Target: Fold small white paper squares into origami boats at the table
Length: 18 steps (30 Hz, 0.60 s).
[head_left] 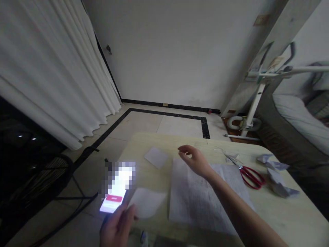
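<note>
In the head view, my left hand (117, 226) is at the lower left, closed around the bottom end of a lit phone (114, 199) with a red bar on its screen. A loose white piece of paper (149, 204) meets the fingertips of this hand; whether they also pinch it, I cannot tell. My right hand (194, 159) is held over the table, empty, its fingers slightly curled and apart from the thumb. Under my right forearm lies a large greyish sheet of paper (190, 199). A small square paper (156, 157) lies left of my right hand.
Red-handled scissors (253, 176) lie on the right part of the pale table (290, 219), near crumpled paper scraps (280, 181). A dark chair (56, 171) stands at the left, below a white curtain (59, 61). Exercise equipment (254, 103) stands beyond the table at the right.
</note>
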Each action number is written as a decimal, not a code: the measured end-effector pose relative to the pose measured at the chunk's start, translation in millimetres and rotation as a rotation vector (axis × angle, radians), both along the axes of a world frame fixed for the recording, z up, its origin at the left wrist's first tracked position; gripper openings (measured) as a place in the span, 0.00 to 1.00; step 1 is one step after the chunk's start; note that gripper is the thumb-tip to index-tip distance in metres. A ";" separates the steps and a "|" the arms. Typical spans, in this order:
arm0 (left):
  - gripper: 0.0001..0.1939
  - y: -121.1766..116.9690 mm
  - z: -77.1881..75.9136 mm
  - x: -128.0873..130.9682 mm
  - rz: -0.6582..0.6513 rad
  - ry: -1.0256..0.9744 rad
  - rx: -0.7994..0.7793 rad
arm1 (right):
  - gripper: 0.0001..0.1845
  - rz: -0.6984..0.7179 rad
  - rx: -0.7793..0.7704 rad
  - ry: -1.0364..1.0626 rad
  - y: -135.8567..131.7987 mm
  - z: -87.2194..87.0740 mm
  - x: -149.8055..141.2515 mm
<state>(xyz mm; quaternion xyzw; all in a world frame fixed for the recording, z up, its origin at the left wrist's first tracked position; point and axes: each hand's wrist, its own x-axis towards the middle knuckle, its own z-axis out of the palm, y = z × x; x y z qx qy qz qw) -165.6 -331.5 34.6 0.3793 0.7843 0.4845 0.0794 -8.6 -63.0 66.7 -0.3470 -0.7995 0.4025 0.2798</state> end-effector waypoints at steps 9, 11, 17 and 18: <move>0.22 138.5 17.5 67.1 -0.025 -0.558 0.105 | 0.10 -0.015 -0.385 0.359 -23.3 14.9 61.3; 0.22 157.9 19.2 77.0 -0.085 -0.591 0.118 | 0.09 -0.161 -0.385 0.379 -13.7 9.3 72.0; 0.20 217.4 23.6 94.3 -0.309 -0.560 0.156 | 0.07 -0.315 -0.274 0.396 21.3 -2.6 96.9; 0.19 229.2 21.8 97.1 -0.321 -0.547 0.150 | 0.07 -0.329 -0.264 0.389 27.5 -4.3 98.3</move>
